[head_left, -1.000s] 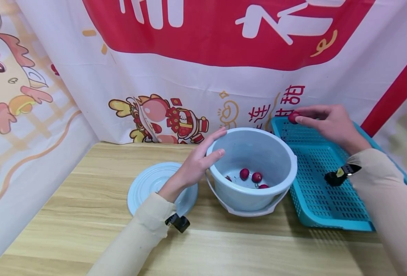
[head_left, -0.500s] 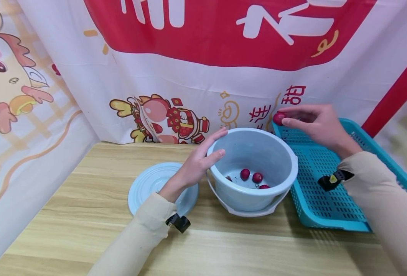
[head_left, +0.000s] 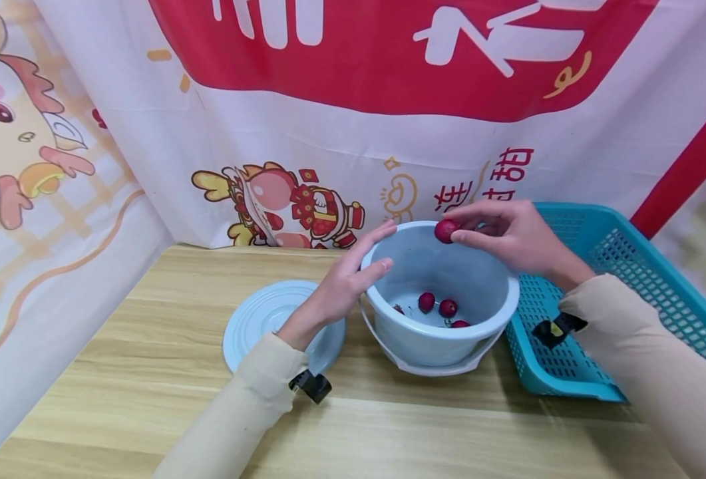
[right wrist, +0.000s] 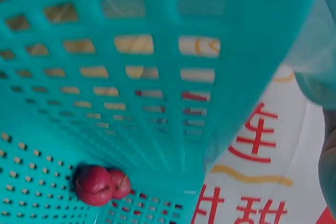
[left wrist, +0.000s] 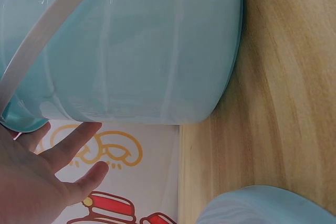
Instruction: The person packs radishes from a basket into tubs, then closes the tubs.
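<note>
In the head view my right hand [head_left: 511, 236] pinches a small red radish [head_left: 446, 231] between thumb and fingers, over the far rim of the light-blue bucket [head_left: 436, 342]. At the bucket's left rim rests my left hand [head_left: 349, 276], its thumb lying across the edge and its fingers straight. The left wrist view has those fingers [left wrist: 73, 142] spread beside the bucket wall [left wrist: 142, 51]. Several radishes [head_left: 448, 308] lie on the bucket's floor. From the right wrist, only a sliver of the right hand shows at the edge; the held radish is out of sight there.
Right of the bucket stands a turquoise perforated basket [head_left: 574, 386], partly behind my right arm; radishes [right wrist: 94, 184] lie inside it. A light-blue round lid [head_left: 251, 326] lies flat on the wooden table [head_left: 119, 372], left of the bucket. A printed cloth [head_left: 341, 140] hangs behind.
My right hand has carried the radish leftward from above the basket's far corner to the bucket's far rim. The left hand has stayed on the bucket.
</note>
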`<state>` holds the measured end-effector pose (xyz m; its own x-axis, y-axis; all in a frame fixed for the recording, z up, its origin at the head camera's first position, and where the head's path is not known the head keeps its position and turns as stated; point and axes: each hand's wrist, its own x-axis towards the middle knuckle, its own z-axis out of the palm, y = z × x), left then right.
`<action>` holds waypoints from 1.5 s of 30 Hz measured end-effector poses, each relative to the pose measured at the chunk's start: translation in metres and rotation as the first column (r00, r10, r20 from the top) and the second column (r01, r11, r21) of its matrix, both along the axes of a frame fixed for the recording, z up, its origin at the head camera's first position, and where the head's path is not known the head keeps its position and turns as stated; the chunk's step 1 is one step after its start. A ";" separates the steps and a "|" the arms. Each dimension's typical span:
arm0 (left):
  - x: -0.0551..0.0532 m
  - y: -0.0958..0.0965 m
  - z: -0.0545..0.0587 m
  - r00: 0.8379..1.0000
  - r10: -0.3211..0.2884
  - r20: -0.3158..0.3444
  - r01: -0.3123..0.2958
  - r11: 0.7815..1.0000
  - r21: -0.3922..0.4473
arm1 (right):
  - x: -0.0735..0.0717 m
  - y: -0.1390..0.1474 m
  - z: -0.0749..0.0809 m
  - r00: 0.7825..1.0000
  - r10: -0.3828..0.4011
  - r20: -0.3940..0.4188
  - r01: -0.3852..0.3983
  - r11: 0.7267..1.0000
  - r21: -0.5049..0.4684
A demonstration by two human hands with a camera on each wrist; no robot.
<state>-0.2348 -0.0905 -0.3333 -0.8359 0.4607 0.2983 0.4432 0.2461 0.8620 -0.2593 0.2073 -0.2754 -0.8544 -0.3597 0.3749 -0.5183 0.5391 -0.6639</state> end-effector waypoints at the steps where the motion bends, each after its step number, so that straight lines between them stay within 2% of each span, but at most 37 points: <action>1: 0.000 0.000 0.000 1.000 0.000 0.000 0.000 1.000 0.000 | 0.001 -0.002 0.000 1.000 0.007 0.004 -0.008 1.000 0.005; 8: 0.000 0.002 0.000 1.000 -0.004 0.013 0.004 1.000 0.008 | 0.004 -0.015 -0.001 0.998 0.050 0.035 -0.052 0.997 0.054; 14: 0.001 0.002 0.001 1.000 -0.002 0.020 0.002 1.000 0.007 | 0.003 -0.020 -0.003 1.000 0.023 0.015 -0.025 0.991 0.130; 21: 0.001 0.002 -0.001 1.000 -0.003 0.028 0.003 1.000 0.009 | 0.002 -0.020 -0.006 0.999 0.034 -0.006 -0.032 0.976 0.216; 32: 0.000 0.001 0.000 1.000 -0.006 0.023 0.005 1.000 0.017 | 0.002 -0.022 -0.005 0.998 0.043 -0.038 -0.033 0.971 0.238; 45: -0.001 0.001 -0.001 1.000 -0.017 0.024 0.016 1.000 0.024 | 0.001 -0.020 -0.005 0.997 0.071 -0.012 -0.066 0.972 0.223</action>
<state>-0.2355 -0.0894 -0.3345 -0.8353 0.4674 0.2894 0.4261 0.2180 0.8780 -0.2582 0.1873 -0.2801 -0.8179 -0.4936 0.2957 -0.5713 0.6348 -0.5202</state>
